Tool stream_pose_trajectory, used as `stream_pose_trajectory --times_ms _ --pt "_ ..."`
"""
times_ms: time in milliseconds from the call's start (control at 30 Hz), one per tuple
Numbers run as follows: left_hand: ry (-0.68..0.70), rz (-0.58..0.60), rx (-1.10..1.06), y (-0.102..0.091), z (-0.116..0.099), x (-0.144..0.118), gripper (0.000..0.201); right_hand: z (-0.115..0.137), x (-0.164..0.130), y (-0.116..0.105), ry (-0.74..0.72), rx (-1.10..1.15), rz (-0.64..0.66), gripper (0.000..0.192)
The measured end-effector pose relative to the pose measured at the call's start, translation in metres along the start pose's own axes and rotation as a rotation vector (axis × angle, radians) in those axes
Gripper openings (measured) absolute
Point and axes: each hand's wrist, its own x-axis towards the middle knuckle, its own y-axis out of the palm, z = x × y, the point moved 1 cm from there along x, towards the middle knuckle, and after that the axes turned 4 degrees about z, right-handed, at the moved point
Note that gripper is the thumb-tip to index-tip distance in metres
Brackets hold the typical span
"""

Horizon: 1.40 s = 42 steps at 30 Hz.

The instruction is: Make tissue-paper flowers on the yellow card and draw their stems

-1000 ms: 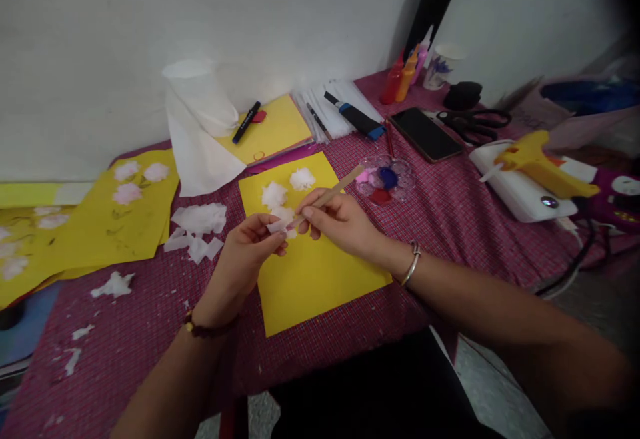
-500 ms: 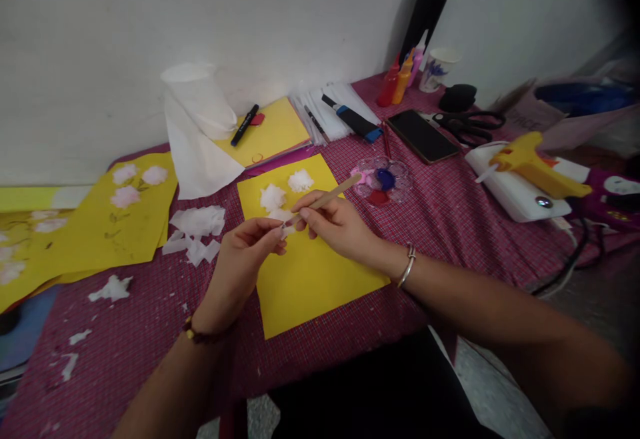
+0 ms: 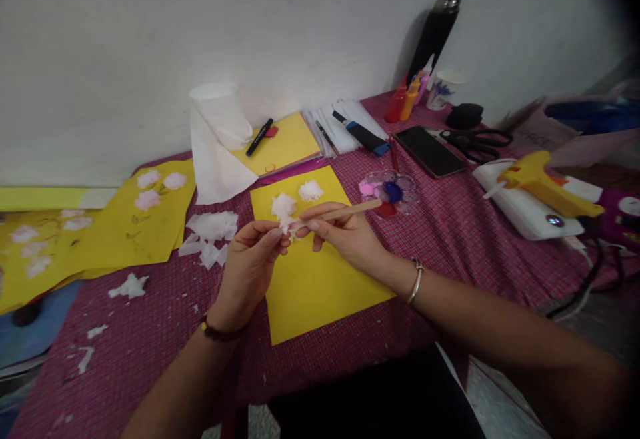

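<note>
Pinching a small white tissue scrap (image 3: 286, 224) above the yellow sheet (image 3: 320, 279), the left hand (image 3: 250, 265) holds it closed-fingered while the right hand (image 3: 345, 232) grips a wooden stick (image 3: 345, 211) against it; pressing hard could likely tear the thin tissue.

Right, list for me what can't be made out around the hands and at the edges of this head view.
- Small white tissue piece: pinched between left hand and right hand; fingers cover most of it.
- Tip of the thin wooden stick: hidden behind the fingers.
- Yellow glue gun: its cord runs off the right edge.
- Printed white paper cup: print too small.
- Yellow flower sheets: cut by the left edge.
</note>
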Motion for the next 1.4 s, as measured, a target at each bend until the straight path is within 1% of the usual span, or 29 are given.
stream_pose_trajectory --times_ms 100,200,233,267,300,333,433,467,500,533,567,600,667,733,767,800,833,933,1033,1100,1167,1233,1333,1400 --pt "0.122 0.019 0.147 0.002 0.001 -0.007 0.009 -0.002 -0.002 0.004 0.019 -0.031 -0.046 0.02" --pt "0.345 0.064 0.464 0.004 0.001 -0.015 0.014 -0.002 -0.003 0.006 0.072 -0.029 -0.061 0.029" --pt "0.416 0.076 0.557 0.004 0.0 -0.017 0.015 -0.001 -0.003 0.006 0.099 0.003 -0.051 0.029" --pt "0.451 0.076 0.613 0.004 -0.002 -0.017 0.016 0.0 -0.003 0.005 0.128 0.05 -0.032 0.027" --pt "0.435 0.068 0.621 0.004 -0.004 -0.017 0.015 0.003 -0.002 0.004 0.149 0.106 -0.006 0.023" --pt "0.37 0.054 0.579 0.002 -0.007 -0.015 0.012 0.005 -0.001 0.004 0.158 0.16 0.025 0.02" --pt "0.054 0.032 0.307 -0.002 -0.016 -0.004 0.003 0.013 0.002 0.001 0.127 0.23 0.099 0.02" --pt "-0.01 0.027 0.231 -0.003 -0.018 -0.001 0.003 0.014 0.003 0.0 0.115 0.221 0.105 0.02" --pt "-0.039 0.025 0.188 -0.004 -0.019 0.001 0.004 0.013 0.004 0.0 0.111 0.208 0.098 0.02" --pt "-0.032 0.02 0.185 -0.005 -0.019 0.003 0.004 0.012 0.005 0.0 0.119 0.201 0.081 0.022" --pt "0.011 0.014 0.228 -0.006 -0.019 0.003 0.004 0.009 0.006 0.0 0.137 0.206 0.056 0.024" --pt "0.086 0.014 0.319 -0.007 -0.018 0.002 0.004 0.005 0.006 0.0 0.161 0.227 0.027 0.027" --pt "0.331 0.051 0.612 -0.007 -0.016 -0.001 0.01 -0.004 0.007 0.0 0.233 0.301 -0.025 0.029" --pt "0.578 0.127 0.941 -0.008 -0.014 -0.003 0.02 -0.011 0.008 -0.002 0.315 0.38 -0.053 0.028" --pt "0.649 0.17 1.07 -0.009 -0.013 -0.002 0.026 -0.013 0.009 -0.004 0.345 0.405 -0.065 0.027" --pt "0.672 0.209 1.163 -0.012 -0.012 0.001 0.029 -0.015 0.01 -0.007 0.359 0.413 -0.077 0.026" --pt "0.652 0.243 1.225 -0.015 -0.011 0.004 0.028 -0.016 0.012 -0.01 0.359 0.404 -0.092 0.025" --pt "0.5 0.356 1.33 -0.03 -0.009 0.018 0.014 -0.016 0.017 -0.02 0.323 0.31 -0.142 0.024" --pt "0.396 0.466 1.385 -0.041 -0.005 0.025 0.014 -0.017 0.02 -0.027 0.314 0.238 -0.165 0.023" --pt "0.36 0.51 1.396 -0.043 -0.002 0.026 0.015 -0.018 0.02 -0.028 0.317 0.209 -0.154 0.023" --pt "0.356 0.524 1.399 -0.042 0.0 0.025 0.012 -0.02 0.02 -0.028 0.318 0.174 -0.13 0.024" --pt "0.383 0.514 1.396 -0.039 0.002 0.025 0.01 -0.021 0.019 -0.027 0.314 0.135 -0.109 0.025" --pt "0.429 0.468 1.398 -0.037 0.007 0.029 0.014 -0.024 0.019 -0.026 0.296 0.064 -0.095 0.026" --pt "0.432 0.406 1.385 -0.037 0.011 0.033 0.013 -0.025 0.019 -0.025 0.279 -0.003 -0.095 0.025"
